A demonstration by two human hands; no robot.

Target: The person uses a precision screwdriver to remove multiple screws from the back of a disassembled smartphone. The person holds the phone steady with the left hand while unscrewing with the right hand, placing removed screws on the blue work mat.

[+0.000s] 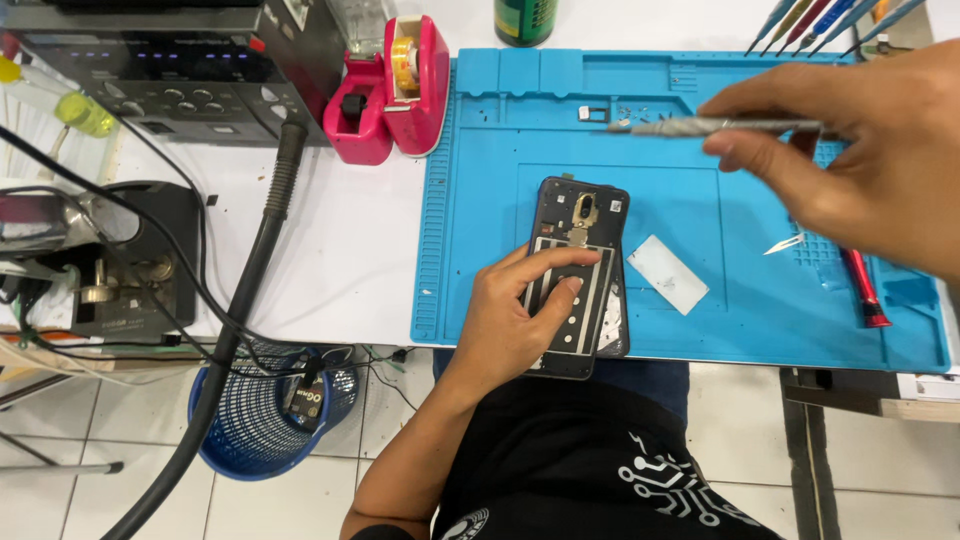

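An opened black phone (pixel 578 215) lies face down on the blue work mat (pixel 480 150), its inner plate and camera parts exposed. My left hand (pixel 515 315) rests on its lower half, fingers pressing it flat against the mat. My right hand (pixel 870 160) hovers above the mat's right side, pinching a grey metal screwdriver (pixel 700 126) whose tip points left toward the mat's small parts trays. The tool is up off the phone, well above and to the right of it.
A clear plastic strip (pixel 667 273), a red-handled tool (pixel 864 287) and tweezers (pixel 785 243) lie on the mat. A pink tape dispenser (pixel 392 92), a soldering station (pixel 170 70) with its hose (pixel 262 240), a green bottle (pixel 526 20) and a blue wire basket (pixel 262 420) surround it.
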